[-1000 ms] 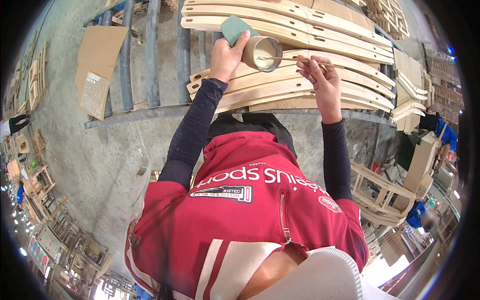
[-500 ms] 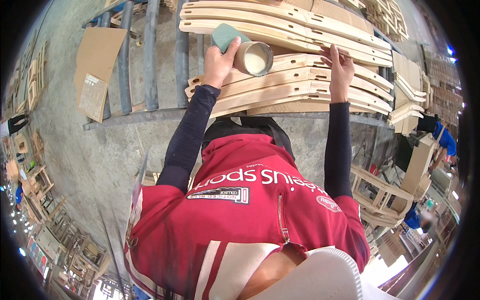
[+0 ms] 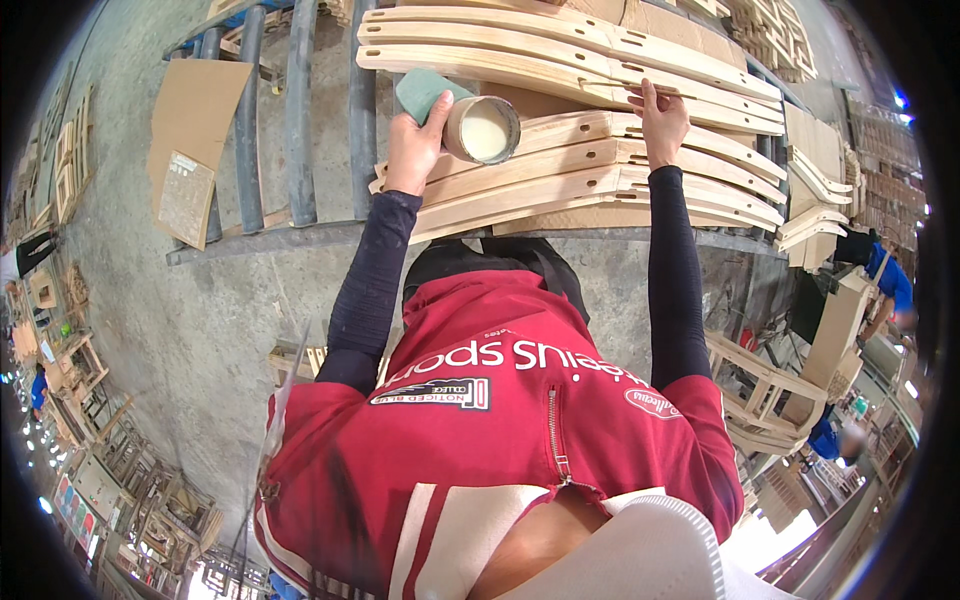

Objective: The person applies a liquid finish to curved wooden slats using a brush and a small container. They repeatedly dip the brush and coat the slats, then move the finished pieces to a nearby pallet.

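Observation:
My left hand (image 3: 413, 152) is closed around a round tub (image 3: 457, 128) of creamy pale liquid. A flat green pad (image 3: 428, 92) sticks out beyond its thumb. Under and beside the tub lie curved pale wooden slats (image 3: 560, 160) with slots cut near their ends and middles. My right hand (image 3: 663, 118) pinches a thin brown stick (image 3: 605, 83), held across the middle of the far group of slats (image 3: 530, 62). The stick's left end is close to a slot there; whether it touches the wood I cannot tell.
The slats rest on a rack of grey metal bars (image 3: 300, 120), partly over cardboard. A brown cardboard sheet (image 3: 200, 110) lies on its left end. More curved wooden pieces (image 3: 815, 225) are at the right. A wooden frame (image 3: 765, 395) stands lower right, near a person in blue (image 3: 890, 280).
My left hand has moved a little left with the tub and pad. My right hand has shifted left and away from me, bringing the stick over the far slats.

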A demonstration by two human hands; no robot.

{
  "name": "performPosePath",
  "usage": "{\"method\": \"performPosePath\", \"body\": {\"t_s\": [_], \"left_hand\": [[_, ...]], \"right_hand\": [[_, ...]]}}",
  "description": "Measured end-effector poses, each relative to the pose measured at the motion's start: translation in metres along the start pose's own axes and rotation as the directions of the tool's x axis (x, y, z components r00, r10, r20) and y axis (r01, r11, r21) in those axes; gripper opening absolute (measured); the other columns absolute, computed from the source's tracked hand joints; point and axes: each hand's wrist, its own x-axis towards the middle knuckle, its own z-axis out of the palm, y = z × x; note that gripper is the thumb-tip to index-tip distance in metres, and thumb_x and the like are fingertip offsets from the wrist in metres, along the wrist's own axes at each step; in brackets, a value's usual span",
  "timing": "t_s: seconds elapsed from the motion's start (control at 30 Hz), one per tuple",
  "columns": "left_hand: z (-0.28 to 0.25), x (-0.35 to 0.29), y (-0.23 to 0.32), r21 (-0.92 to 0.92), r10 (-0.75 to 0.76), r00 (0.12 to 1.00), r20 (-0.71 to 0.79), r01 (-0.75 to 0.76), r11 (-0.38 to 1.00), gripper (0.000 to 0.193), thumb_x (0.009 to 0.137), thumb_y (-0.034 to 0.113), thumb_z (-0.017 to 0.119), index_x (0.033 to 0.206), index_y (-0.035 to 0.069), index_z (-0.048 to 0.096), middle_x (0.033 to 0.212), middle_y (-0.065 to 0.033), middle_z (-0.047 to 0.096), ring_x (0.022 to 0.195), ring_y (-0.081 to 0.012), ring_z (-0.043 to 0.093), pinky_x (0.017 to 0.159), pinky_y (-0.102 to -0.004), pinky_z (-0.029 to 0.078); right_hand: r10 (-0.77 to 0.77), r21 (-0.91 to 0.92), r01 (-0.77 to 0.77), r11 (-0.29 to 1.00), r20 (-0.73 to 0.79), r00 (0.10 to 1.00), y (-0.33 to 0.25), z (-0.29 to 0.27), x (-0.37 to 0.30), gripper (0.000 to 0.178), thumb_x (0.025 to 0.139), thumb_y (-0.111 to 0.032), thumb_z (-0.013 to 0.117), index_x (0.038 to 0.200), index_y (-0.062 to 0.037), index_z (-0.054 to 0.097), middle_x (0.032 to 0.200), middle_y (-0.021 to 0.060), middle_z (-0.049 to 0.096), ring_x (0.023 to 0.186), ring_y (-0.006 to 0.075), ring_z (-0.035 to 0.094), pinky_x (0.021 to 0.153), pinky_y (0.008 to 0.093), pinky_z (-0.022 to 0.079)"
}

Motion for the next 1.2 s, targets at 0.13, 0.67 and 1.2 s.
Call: {"method": "performPosePath", "body": {"t_s": [0.13,0.67,1.2], "left_hand": [[-0.004,-0.001,0.002,0.028,-0.009,1.0,0.001,0.009,1.0,0.038,0.092,0.034,0.067,0.095,-0.004,0.068,0.081,-0.0062,0.067,0.065,-0.0105,0.064,0.053,-0.0274,0.056],[-0.01,-0.002,-0.007,0.049,-0.027,1.0,-0.012,0.028,0.998,0.038,0.092,0.035,0.067,0.092,-0.003,0.069,0.08,-0.0041,0.067,0.066,-0.0088,0.062,0.054,-0.0261,0.052],[-0.021,-0.009,-0.004,0.011,-0.004,0.999,-0.053,0.004,1.0,0.039,0.092,0.036,0.068,0.091,-0.003,0.07,0.078,-0.0044,0.067,0.064,-0.0093,0.061,0.052,-0.0255,0.051]], "right_hand": [[-0.005,0.029,0.006,1.0,-0.025,1.0,-0.007,0.004,-0.001,0.029,0.094,-0.026,0.065,0.097,0.0033,0.065,0.086,0.0113,0.074,0.078,0.017,0.073,0.062,0.0244,0.056],[-0.259,-0.27,0.264,0.926,0.054,0.964,-0.014,0.02,0.003,0.025,0.092,-0.03,0.066,0.093,-0.0048,0.065,0.077,0.0054,0.073,0.072,0.0138,0.072,0.063,0.0261,0.053],[-0.269,-0.428,0.311,0.849,0.158,0.95,-0.031,0.022,0.016,0.029,0.09,-0.035,0.066,0.088,-0.0066,0.065,0.074,0.0068,0.072,0.07,0.0183,0.071,0.066,0.0306,0.053]]}}
